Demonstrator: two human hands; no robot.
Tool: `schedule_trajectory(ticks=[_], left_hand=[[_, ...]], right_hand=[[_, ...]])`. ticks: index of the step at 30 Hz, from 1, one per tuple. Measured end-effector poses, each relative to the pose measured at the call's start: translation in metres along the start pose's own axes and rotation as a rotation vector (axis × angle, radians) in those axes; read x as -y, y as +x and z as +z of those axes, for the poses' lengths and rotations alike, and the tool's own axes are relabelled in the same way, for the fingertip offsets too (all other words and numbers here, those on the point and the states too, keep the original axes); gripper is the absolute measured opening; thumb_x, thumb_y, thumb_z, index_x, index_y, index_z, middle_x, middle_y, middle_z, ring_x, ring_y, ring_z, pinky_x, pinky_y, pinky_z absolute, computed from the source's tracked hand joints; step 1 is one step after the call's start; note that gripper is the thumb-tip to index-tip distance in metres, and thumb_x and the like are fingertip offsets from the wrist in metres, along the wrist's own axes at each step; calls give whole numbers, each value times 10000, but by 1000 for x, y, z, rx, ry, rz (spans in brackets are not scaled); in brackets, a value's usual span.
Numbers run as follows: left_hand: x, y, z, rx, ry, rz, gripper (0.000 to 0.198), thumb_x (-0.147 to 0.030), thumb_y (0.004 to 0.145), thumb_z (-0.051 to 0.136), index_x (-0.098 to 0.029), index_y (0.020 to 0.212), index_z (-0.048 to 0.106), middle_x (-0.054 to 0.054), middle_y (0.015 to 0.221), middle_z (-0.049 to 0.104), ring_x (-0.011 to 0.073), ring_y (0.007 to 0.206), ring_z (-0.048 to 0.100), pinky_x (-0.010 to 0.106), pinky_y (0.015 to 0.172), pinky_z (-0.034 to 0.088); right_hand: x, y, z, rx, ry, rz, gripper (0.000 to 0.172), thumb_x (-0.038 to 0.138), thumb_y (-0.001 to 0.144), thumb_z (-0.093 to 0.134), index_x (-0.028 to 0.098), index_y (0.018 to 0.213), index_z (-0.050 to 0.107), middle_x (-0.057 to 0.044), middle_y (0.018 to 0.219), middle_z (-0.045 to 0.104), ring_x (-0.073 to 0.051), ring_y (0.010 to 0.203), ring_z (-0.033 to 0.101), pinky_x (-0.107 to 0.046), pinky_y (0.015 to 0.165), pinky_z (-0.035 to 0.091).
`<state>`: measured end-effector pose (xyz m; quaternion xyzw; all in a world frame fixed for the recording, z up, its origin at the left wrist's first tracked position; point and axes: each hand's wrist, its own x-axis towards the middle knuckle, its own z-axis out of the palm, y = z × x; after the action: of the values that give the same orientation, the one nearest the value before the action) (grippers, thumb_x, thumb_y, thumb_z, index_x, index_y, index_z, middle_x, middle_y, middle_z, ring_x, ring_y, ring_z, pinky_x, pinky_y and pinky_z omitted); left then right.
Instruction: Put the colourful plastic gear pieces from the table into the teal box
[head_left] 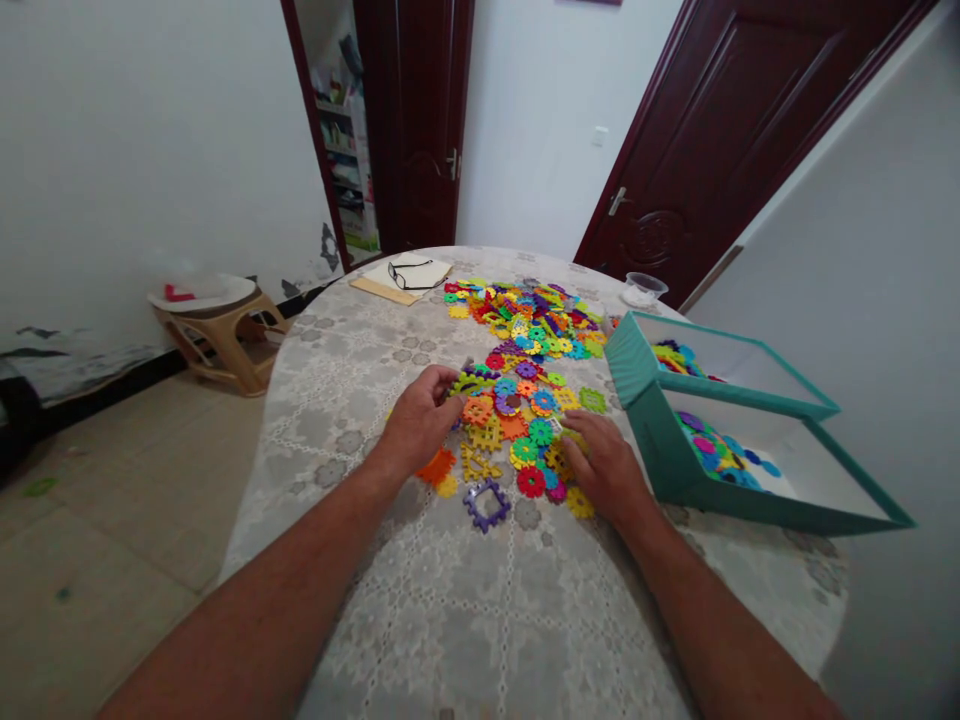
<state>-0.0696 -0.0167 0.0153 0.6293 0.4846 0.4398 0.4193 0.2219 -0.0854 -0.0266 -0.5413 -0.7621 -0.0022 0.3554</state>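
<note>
- The person's left hand (418, 422) rests on the round table covered in a grey-and-white patterned cloth (480, 610). Its fingers are curled and pinched on a yellow-green toothed plastic piece (466, 383) at the left edge of the near pile.
- The right hand (604, 466) lies palm down with the fingers loosely stretched over the right side of that pile. It presses on pieces and grips nothing that can be seen.
- The near pile of multicoloured plastic interlocking pieces (517, 420) lies between the two hands, touching both.
- A purple square frame piece (487, 503) lies at the pile's near edge, just in front of the hands. An orange toothed piece (437, 466) sits beside the left wrist.
- A larger heap of the same coloured pieces (529, 315) is spread farther back on the table.
- Two open teal cardboard box halves (637, 375) stand just to the right of the right hand, each with some coloured pieces inside.
- Black-framed glasses (414, 272) lie on a white sheet at the far edge, and a clear plastic cup (643, 288) stands at the far right.
- A tan plastic stool (225, 340) stands on the floor to the left of the table.
</note>
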Motion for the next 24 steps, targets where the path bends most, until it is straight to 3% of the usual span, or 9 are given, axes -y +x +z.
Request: schedule_trajectory(ticks=[2,5,10,16,24], left_hand=[[0,0,0,1,-10,0,259,-268,852,632,-200,1101,620,11,921,728,160,783,671,272,706,514],[-1,1,-1,-19,-48,2,260,-266,850,633,-199,1102,620,18,967,742,148,755,664,268,709,518],[2,6,-5,-139,-35,3,271,-249,839,643,-201,1105,627,22,987,747,156,790,675,276,766,534],[8,9,-7,-180,-39,2,234,-225,846,634,-199,1078,632,22,943,738,165,811,680,295,809,550],[6,7,-8,-151,-26,16,229,-211,839,640,-205,1069,644,18,926,740,167,806,672,285,781,531]], right_hand=[[23,1,0,42,14,-87,242,263,1000,561,213,1199,690,-126,1210,715,-274,1174,628,-498,1074,478],[64,3,4,216,45,-167,198,243,1018,551,205,1153,690,-107,1115,723,-244,1058,631,-421,974,508],[109,15,21,475,-75,-145,175,326,1016,588,205,1047,710,-91,1069,696,-236,1044,605,-366,939,465],[124,33,38,526,-312,13,301,486,962,635,189,985,675,-95,1015,673,-242,961,611,-329,818,437],[115,33,49,502,-447,-48,257,315,1059,453,204,955,660,-88,932,686,-219,878,637,-303,745,421]])
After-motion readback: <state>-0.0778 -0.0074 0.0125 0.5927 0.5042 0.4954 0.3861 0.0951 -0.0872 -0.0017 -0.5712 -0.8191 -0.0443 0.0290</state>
